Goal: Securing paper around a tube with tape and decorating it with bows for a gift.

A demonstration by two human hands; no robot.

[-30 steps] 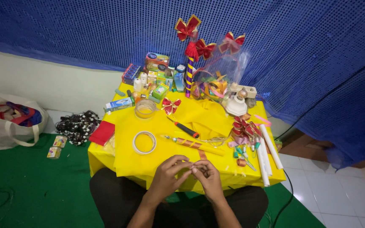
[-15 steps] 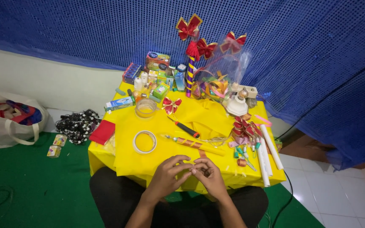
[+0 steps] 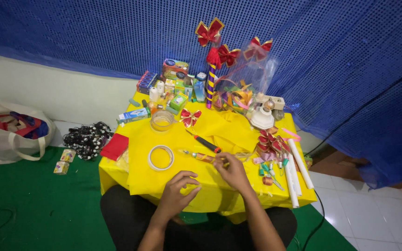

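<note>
A: Left hand (image 3: 177, 191)?
B: Forearm enters from 6 o'clock, angled toward 1 o'clock. Fingers curled loosely, thumb out, palm facing right.

A: Right hand (image 3: 231, 171)?
B: Forearm rises from 5 o'clock toward 11 o'clock. Back of hand up, fingers bent forward. Hands apart, not touching.

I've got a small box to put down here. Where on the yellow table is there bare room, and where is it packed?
Bare yellow cloth shows left of the tape ring out to the table edge, and in the middle between the glass jar and the white holder. The back row of small boxes is packed, and so is the right side, with bows and white tubes.
</note>
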